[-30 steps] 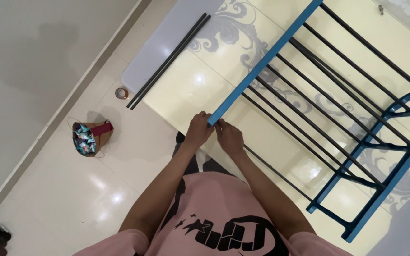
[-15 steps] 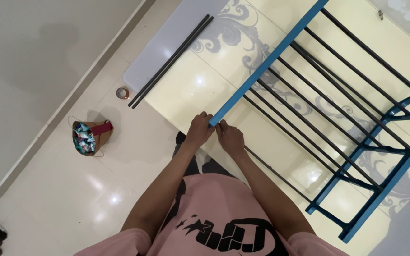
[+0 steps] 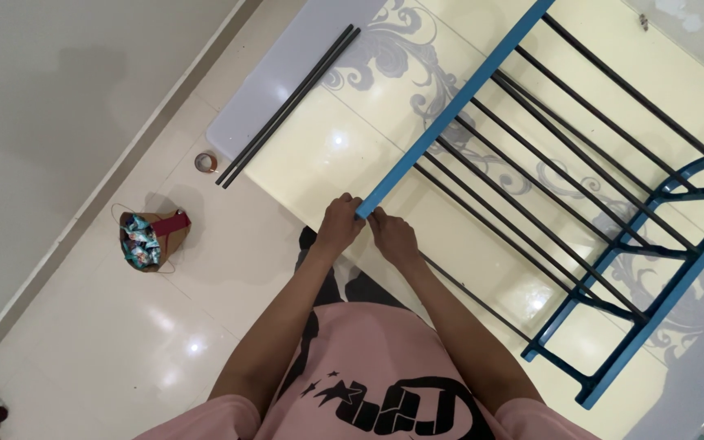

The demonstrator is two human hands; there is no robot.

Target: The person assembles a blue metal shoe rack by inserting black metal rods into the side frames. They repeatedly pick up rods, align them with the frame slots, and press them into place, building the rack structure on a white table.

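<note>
Left hand [image 3: 341, 226] and right hand [image 3: 393, 236] both closed on the near end of the blue bar [image 3: 450, 114]; fingers curled around the tip from either side, hands almost touching. Bar runs diagonally up and away over the cream patterned floor [image 3: 352, 155]. It's the side rail of a rack frame: black rods [image 3: 531, 195] run parallel beside it, ending at a blue end frame [image 3: 653, 277] at right. Two loose black rods [image 3: 287, 106] lie well apart at upper left, on the grey strip by the floor edge. Tape roll [image 3: 205, 162] just beside their lower ends. Small open bag [image 3: 152, 240] further left, near the wall [image 3: 59, 98]. Bare tile between bag and hands.
</note>
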